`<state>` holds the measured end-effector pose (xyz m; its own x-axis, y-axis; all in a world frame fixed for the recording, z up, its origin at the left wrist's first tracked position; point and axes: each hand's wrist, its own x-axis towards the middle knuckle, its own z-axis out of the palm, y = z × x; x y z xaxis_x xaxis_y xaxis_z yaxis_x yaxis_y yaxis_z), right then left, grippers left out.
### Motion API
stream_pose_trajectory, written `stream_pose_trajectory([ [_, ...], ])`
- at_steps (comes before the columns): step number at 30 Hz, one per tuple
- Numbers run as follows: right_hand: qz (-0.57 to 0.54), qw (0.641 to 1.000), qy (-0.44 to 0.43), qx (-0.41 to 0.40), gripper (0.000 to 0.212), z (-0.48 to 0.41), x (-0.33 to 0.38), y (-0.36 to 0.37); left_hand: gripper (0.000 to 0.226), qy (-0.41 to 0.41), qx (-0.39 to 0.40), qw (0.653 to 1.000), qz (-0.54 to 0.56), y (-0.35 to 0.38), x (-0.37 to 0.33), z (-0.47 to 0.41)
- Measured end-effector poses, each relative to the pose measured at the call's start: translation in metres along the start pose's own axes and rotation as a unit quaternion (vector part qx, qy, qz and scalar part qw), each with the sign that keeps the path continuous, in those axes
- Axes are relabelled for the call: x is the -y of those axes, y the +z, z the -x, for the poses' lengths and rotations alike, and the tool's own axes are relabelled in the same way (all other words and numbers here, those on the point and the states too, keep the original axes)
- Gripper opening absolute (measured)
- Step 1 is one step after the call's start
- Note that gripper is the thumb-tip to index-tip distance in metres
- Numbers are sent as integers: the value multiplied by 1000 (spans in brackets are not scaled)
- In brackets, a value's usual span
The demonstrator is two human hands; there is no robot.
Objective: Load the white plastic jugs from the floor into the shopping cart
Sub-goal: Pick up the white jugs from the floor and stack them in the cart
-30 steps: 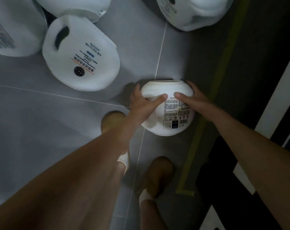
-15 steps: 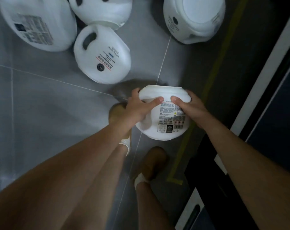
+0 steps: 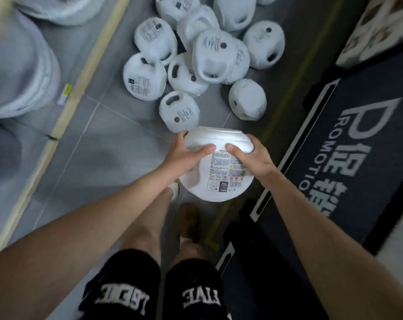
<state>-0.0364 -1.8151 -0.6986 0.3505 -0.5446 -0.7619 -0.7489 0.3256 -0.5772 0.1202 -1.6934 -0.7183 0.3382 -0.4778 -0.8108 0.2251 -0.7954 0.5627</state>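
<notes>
Since half a second ago the jug [image 3: 219,181] has come up off the ground with you, and much more of the floor [image 3: 98,146] now shows around it.

Your left hand [image 3: 186,158] and right hand [image 3: 253,160] clamp the jug from opposite sides. Both thumbs lie across its upper face, their tips close but apart, and the fingers curl around its flanks. You hold it in the air in front of your knees, above your feet.

It is smooth white plastic, round-bodied, with a flattened end turned away from you. A printed label of tiny text and small boxes faces up at you, and a moulded hollow sits under your left palm.

Just beyond your hands a heap of jugs [image 3: 195,65] of the same kind lies tumbled on the floor. Some lean on each other, and their handle holes and labels point every way.

Below the jug are your brown shoe [image 3: 189,218] and black shorts [image 3: 149,292] with white lettering.

Underfoot are grey matte tiles with thin pale joints, crossed by a dull yellow line [image 3: 283,98]. To your right lies a dark mat [image 3: 357,139] with large pale lettering. To your left a pale wood-coloured strip [image 3: 80,82] runs diagonally, and past it sit large blurred white shapes [image 3: 18,72] that cannot be made out.
</notes>
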Motion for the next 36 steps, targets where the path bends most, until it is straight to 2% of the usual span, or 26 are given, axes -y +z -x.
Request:
stream_pose_trajectory([
  [4, 33, 997, -63, 29, 64, 70, 58, 5, 86, 25, -51, 998, 32, -38, -21, 86],
  [10, 103, 976, -156, 108, 51, 161, 137, 41, 93, 48, -179, 980, 73, -105, -29, 221],
  [17, 169, 937, -230, 202, 74, 247, 207, 120, 103, 67, -322, 933, 145, -172, 5, 345],
  [21, 225, 900, -275, 253, 71, 295, 229, 173, 86, 75, -397, 895, 190, -200, 42, 403],
  [23, 251, 884, -288, 270, 87, 318, 234, 202, 80, 78, -425, 877, 209, -211, 64, 430],
  [24, 259, 878, -290, 279, 88, 330, 234, 216, 78, 79, -436, 869, 219, -217, 76, 443],
  [28, 286, 852, -303, 319, 53, 385, 221, 271, 85, 74, -465, 843, 262, -232, 134, 498],
  [30, 308, 828, -319, 343, 50, 418, 212, 301, 91, 62, -488, 824, 282, -235, 168, 527],
  [34, 343, 789, -341, 379, 44, 487, 183, 368, 77, 52, -540, 781, 308, -240, 245, 589],
  [36, 360, 769, -354, 391, 49, 525, 164, 402, 77, 56, -551, 766, 325, -242, 289, 622],
])
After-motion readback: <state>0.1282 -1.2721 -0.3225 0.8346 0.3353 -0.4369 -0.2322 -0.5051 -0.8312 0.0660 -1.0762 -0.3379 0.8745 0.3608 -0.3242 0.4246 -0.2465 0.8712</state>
